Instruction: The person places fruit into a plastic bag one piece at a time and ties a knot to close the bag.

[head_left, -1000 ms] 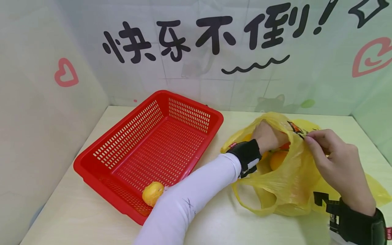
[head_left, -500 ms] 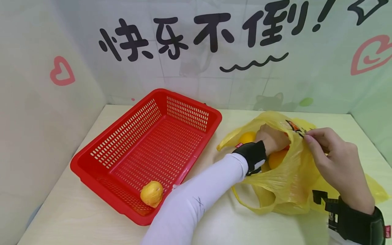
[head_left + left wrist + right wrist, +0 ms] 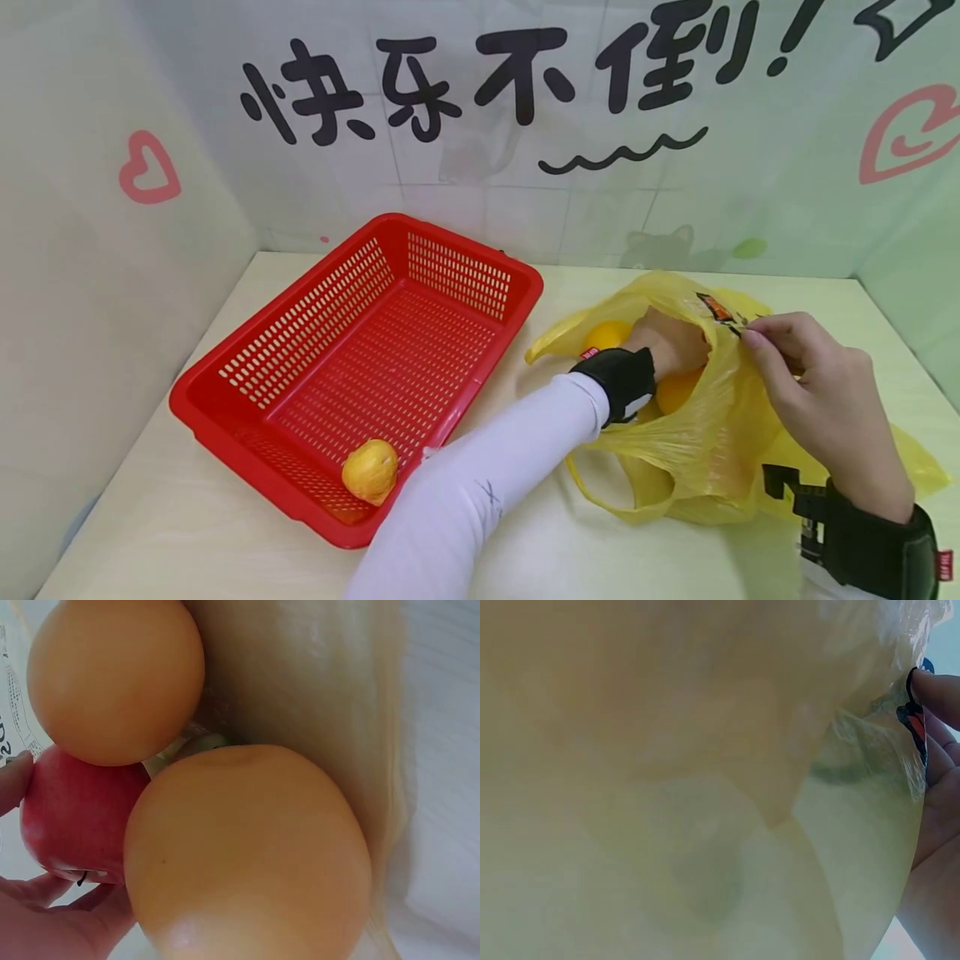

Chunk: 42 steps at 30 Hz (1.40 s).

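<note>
My left hand [image 3: 671, 340] reaches into the mouth of a yellow plastic bag [image 3: 720, 450], its fingers hidden there in the head view. In the left wrist view, its thumb and fingers [image 3: 71, 922] hold a red apple [image 3: 79, 814] from opposite sides. Two orange fruits crowd the apple: one orange [image 3: 116, 675] above it, and a nearer orange [image 3: 247, 855] overlapping its right side. With thumb and fingertips, my right hand [image 3: 832, 400] pinches the bag's rim beside a printed mark. Yellow plastic fills most of the right wrist view.
A red perforated basket [image 3: 390, 358] stands left of the bag, a yellow-orange fruit [image 3: 371, 472] in its near corner. My left forearm passes over the basket's near right edge. A printed cloth wall [image 3: 480, 225] closes off the back of the table [image 3: 187, 517].
My left hand has shifted slightly right and deeper into the bag, showing more of an orange fruit at the bag's left side. My right hand keeps its pinch on the rim.
</note>
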Motion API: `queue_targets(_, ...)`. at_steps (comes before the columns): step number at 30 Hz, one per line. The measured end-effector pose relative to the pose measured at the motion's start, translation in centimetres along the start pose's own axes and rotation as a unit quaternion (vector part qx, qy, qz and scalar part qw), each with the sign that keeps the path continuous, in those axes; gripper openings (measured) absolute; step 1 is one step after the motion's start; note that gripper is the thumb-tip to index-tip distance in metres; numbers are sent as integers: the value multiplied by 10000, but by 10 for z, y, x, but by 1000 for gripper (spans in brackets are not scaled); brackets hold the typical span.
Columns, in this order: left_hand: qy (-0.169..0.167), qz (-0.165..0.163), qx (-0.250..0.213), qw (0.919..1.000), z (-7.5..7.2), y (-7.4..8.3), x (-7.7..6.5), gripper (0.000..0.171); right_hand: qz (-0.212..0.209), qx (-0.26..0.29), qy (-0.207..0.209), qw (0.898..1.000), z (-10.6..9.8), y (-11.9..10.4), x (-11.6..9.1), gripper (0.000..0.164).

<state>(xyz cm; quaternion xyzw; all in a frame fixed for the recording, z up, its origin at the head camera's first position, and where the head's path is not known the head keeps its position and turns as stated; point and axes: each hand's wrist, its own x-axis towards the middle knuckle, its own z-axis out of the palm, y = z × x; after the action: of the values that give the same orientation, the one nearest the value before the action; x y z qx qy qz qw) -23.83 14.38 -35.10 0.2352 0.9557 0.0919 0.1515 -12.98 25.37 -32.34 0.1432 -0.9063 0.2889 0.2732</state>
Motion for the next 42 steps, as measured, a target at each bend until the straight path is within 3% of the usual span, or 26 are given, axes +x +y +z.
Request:
queue_targets(5, 54, 279, 48, 9996, 0, -5, -1, 31, -12, 17, 0, 10000, 1, 0, -1, 13)
queue_targets(12, 359, 216, -958, 9945, -2, -14, -8, 26, -3, -32, -33, 10000, 1, 0, -1, 13)
queue_targets(16, 445, 53, -1704, 9843, -5, -18, -15, 24, 32, -64, -49, 10000, 0, 0, 0, 13)
queue_targets(19, 583, 262, -1853, 9806, -9, -22, -22, 25, 49, -75, -49, 9999, 0, -1, -1, 12)
queue_targets(24, 779, 980, -1368, 9827, -16, -29, -35, 29, 68, -85, -47, 9999, -1, -1, -1, 12)
queue_targets(27, 784, 1249, -1128, 9826, -20, -31, -41, 29, 68, -102, -68, 9999, -1, -2, -2, 12)
queue_targets(32, 397, 1306, -627, 9887, -23, -32, -51, 26, 70, -111, -46, 9999, -2, -1, -2, 12)
queue_targets(37, 97, 1599, -353, 9865, -25, -37, -63, 25, 55, -111, -38, 9999, -2, 0, -3, 12)
queue_targets(42, -377, 1676, -476, 9840, -33, -49, -78, 51, 16, -134, -17, 9999, -3, 0, -3, 13)
